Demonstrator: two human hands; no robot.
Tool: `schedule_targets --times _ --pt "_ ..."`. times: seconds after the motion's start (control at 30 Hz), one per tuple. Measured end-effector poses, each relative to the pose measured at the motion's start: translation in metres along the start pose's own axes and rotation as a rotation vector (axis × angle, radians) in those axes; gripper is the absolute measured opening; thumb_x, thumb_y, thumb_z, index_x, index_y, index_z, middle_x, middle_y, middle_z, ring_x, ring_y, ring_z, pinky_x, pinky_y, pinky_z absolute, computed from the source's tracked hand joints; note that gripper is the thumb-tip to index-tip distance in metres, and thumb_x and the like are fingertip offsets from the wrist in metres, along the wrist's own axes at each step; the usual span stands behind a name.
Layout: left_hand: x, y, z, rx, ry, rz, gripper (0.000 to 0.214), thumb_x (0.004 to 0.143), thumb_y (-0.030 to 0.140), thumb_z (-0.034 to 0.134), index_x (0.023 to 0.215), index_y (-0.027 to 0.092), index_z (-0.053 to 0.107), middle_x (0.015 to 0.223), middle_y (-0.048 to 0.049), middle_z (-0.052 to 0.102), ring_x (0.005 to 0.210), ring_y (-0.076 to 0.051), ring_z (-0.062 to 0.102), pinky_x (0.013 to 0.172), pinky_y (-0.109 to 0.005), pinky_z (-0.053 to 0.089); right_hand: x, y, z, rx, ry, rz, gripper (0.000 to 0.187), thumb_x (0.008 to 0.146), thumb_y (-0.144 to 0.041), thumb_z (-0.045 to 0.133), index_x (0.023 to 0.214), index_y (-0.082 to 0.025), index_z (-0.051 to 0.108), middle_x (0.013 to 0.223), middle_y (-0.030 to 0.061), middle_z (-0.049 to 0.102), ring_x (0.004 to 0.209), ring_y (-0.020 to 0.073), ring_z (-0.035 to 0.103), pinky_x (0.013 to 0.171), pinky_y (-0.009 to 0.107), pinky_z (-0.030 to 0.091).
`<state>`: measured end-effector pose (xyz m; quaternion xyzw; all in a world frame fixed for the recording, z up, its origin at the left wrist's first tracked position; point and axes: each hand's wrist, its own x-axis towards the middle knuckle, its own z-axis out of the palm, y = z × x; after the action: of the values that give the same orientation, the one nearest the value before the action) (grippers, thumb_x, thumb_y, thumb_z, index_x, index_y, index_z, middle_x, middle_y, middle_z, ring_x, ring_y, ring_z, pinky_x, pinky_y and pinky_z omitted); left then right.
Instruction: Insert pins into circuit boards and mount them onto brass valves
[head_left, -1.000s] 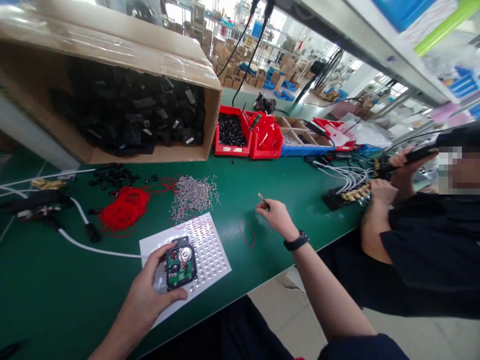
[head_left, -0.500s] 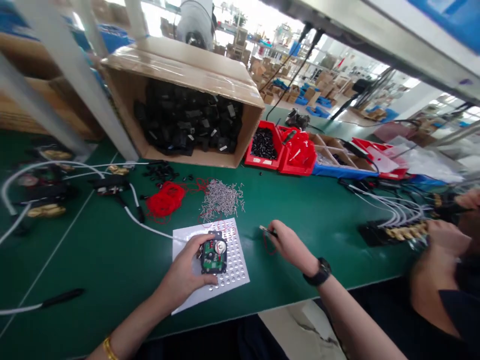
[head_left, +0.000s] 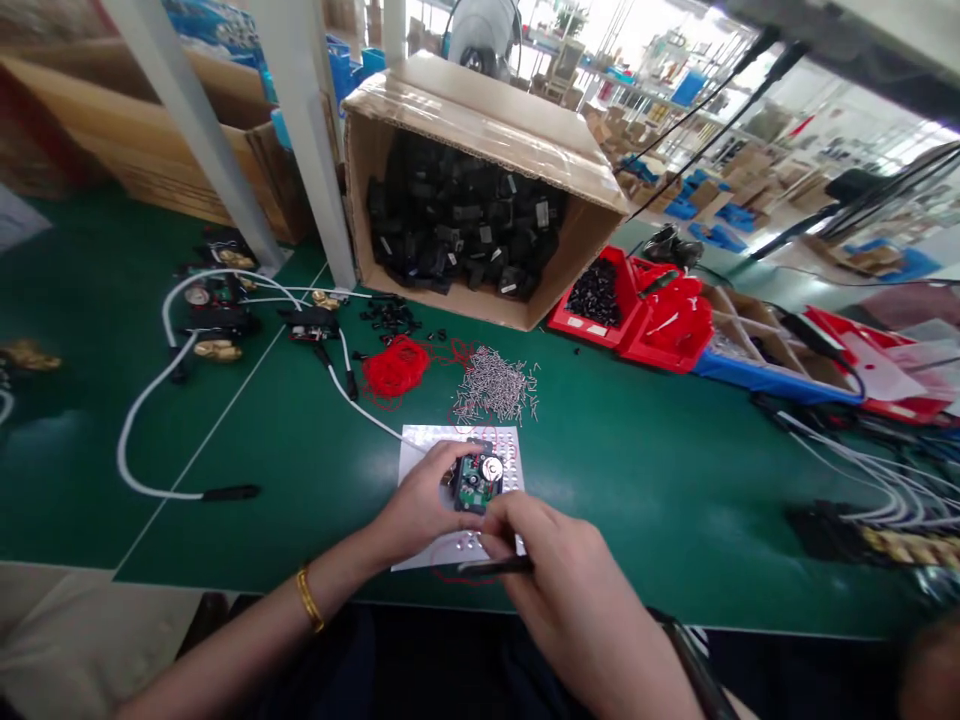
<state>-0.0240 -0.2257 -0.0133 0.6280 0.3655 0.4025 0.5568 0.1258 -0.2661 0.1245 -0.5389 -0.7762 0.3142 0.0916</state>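
My left hand [head_left: 424, 510] grips a small black housing with a green circuit board [head_left: 474, 482] inside and a round white part on top. It is held over a white sheet with rows of holes [head_left: 420, 440]. A white cable runs from the housing to the upper left. My right hand [head_left: 562, 570] is closed around a slim dark tool [head_left: 495, 567] that points left. Its thumb and forefinger are at the lower right corner of the housing; whether they pinch something is hidden. A thin red wire [head_left: 450, 576] loops below, by the tool.
Behind the sheet lie a pile of small metal screws [head_left: 495, 385], a red wire bundle [head_left: 395, 367] and small black parts [head_left: 390, 316]. A carton of black housings [head_left: 465, 230] stands behind, red bins [head_left: 664, 315] to its right. Cabled units [head_left: 311, 325] lie left, more cables right.
My right hand has come left with the tool, from bare table to the housing's lower right corner. My left hand still holds the housing. The view has swung left.
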Motion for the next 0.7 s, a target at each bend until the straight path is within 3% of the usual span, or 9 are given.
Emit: schedule_targets --times 0.17,0.3,0.47,0.7 --pt "0.001 0.001 -0.002 0.014 0.022 0.058 0.056 0.068 0.038 0.075 0.116 0.021 0.051 0.114 -0.0064 0.052 0.108 -0.024 0.049 0.095 -0.036 0.039 0.024 0.015 0.034 -0.090 0.037 0.070 0.019 0.073 -0.003 0.043 0.085 -0.018 0.048 0.078 0.0037 0.060 0.070 0.0199 0.055 0.061 0.028 0.033" --pt "0.002 0.000 -0.003 0.013 0.022 0.071 0.062 0.062 0.041 0.079 0.115 0.022 0.052 0.114 -0.0051 0.053 0.107 -0.022 0.049 0.093 -0.034 0.039 0.028 0.024 0.030 -0.026 0.125 0.089 0.015 0.073 -0.005 0.046 0.081 -0.019 0.047 0.074 0.0014 0.059 0.067 0.0183 0.053 0.061 0.027 0.031" --pt "0.002 -0.007 -0.001 0.065 0.043 0.076 0.070 0.055 0.031 0.084 0.117 0.025 0.051 0.115 -0.0034 0.053 0.109 -0.021 0.049 0.095 -0.033 0.039 0.032 0.029 0.021 0.088 0.206 0.092 0.008 0.079 -0.011 0.047 0.076 -0.019 0.047 0.069 -0.0006 0.056 0.062 0.0150 0.049 0.058 0.025 0.031" --pt "0.001 -0.010 -0.001 0.056 0.034 0.072 0.073 0.053 0.033 0.085 0.117 0.025 0.051 0.115 -0.0055 0.053 0.109 -0.024 0.050 0.096 -0.037 0.040 0.041 0.043 0.025 0.225 0.262 0.161 0.011 0.083 -0.021 0.049 0.073 -0.018 0.051 0.069 0.0009 0.055 0.063 0.0148 0.050 0.058 0.025 0.034"
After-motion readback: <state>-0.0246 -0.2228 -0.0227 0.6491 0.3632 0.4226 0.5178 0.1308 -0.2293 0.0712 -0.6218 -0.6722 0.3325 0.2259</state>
